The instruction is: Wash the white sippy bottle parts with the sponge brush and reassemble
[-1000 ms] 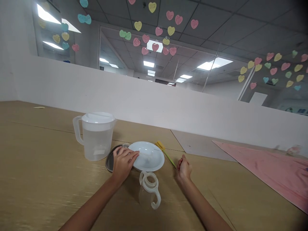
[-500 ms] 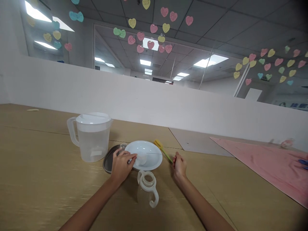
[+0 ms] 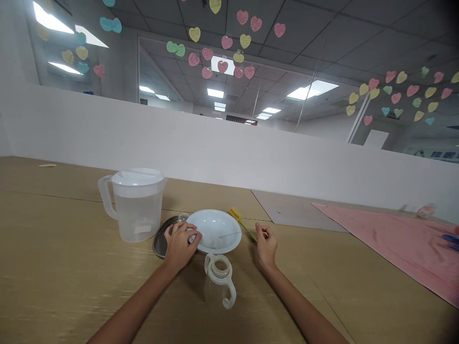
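The white bowl [image 3: 210, 220] stands in front of me. A small clear piece [image 3: 217, 242] lies low inside it, and a thin line runs from it toward my right hand. My left hand [image 3: 181, 246] is at the bowl's left rim above a dark round tray [image 3: 159, 243], fingers curled together; what they grip is hidden. My right hand [image 3: 266, 246] is right of the bowl with curled fingers, their contents too small to name, beside a yellow-headed brush [image 3: 235, 214] with a green handle. A clear bottle with a white two-handled collar [image 3: 219, 272] stands nearer me.
A lidded clear pitcher [image 3: 139, 210] with liquid stands left of the tray. A small clear dome [image 3: 183, 217] is by the bowl's left edge. Pink cloth [image 3: 394, 243] covers the right side, with a blue object [image 3: 451, 241] on it. A white wall [image 3: 222, 153] bounds the table behind.
The clear piece in the bowl now sits lower and apart from my left hand, which has drawn slightly left. The fingers of my right hand have loosened a little.
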`<state>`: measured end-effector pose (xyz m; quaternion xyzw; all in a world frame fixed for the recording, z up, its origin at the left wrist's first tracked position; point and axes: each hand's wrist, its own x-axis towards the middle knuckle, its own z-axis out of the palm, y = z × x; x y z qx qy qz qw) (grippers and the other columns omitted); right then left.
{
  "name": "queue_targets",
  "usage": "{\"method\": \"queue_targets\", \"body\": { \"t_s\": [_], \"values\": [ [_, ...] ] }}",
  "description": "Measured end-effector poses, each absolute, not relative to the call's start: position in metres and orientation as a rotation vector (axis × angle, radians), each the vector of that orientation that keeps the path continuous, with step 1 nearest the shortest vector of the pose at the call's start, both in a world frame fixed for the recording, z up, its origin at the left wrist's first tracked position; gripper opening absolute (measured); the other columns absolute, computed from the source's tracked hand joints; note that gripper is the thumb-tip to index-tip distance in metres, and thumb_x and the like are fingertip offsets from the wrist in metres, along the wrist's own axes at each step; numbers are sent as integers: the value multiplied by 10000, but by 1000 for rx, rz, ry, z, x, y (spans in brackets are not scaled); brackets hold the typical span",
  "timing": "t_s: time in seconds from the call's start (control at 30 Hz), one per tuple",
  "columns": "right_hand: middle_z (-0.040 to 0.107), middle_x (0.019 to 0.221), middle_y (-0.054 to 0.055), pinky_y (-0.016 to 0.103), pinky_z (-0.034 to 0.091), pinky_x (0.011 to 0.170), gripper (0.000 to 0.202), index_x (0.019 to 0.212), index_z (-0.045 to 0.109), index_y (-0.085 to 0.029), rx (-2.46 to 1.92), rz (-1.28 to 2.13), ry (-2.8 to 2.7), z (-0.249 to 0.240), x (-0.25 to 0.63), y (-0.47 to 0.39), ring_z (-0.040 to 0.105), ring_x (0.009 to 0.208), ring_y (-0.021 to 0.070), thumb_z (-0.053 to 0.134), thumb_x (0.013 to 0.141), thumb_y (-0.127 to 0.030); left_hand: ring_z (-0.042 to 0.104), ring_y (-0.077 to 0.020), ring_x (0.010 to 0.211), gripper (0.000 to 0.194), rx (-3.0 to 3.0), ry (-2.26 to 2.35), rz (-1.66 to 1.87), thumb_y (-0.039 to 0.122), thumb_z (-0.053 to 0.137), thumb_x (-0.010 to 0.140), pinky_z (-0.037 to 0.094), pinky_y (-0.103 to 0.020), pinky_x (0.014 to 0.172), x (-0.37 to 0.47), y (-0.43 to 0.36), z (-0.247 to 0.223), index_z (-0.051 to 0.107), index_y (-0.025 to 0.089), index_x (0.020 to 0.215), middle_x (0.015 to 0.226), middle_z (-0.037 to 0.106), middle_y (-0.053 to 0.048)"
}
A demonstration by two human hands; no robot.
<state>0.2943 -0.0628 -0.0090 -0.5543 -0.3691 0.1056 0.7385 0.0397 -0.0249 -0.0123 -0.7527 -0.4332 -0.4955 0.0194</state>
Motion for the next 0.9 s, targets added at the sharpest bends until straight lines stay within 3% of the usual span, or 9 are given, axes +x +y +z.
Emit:
{"method": "queue_targets", "body": {
  "t_s": [0.33, 0.63, 0.9],
  "values": [
    [473, 582, -24, 239, 335, 543, 360, 625, 537, -157, -1273, 16, -1164, -4, 287, -72, 416, 559, 122, 524, 807, -468, 510, -257, 1026, 229, -2528, -1229, -1371, 296, 492, 854, 179, -504, 967, 42, -37, -4, 688, 273, 737, 907, 683, 5],
    [522, 647, 2, 256, 382, 572, 330, 729, 556, -165, -1215, -210, -1220, 13, 299, -80, 477, 599, 137, 459, 864, -450, 528, -262, 1025, 235, -2503, -1183, -1352, 284, 477, 864, 187, -513, 975, 41, -34, -7, 671, 265, 733, 885, 687, 9],
    [553, 589, -9, 233, 425, 436, 366, 686, 523, -175, -1074, 345, -1178, 20, 287, -75, 508, 469, 114, 535, 803, -522, 537, -261, 1017, 242, -2511, -1165, -1358, 295, 478, 863, 195, -526, 987, 41, -34, -8, 676, 253, 731, 882, 688, -2]
  ]
}}
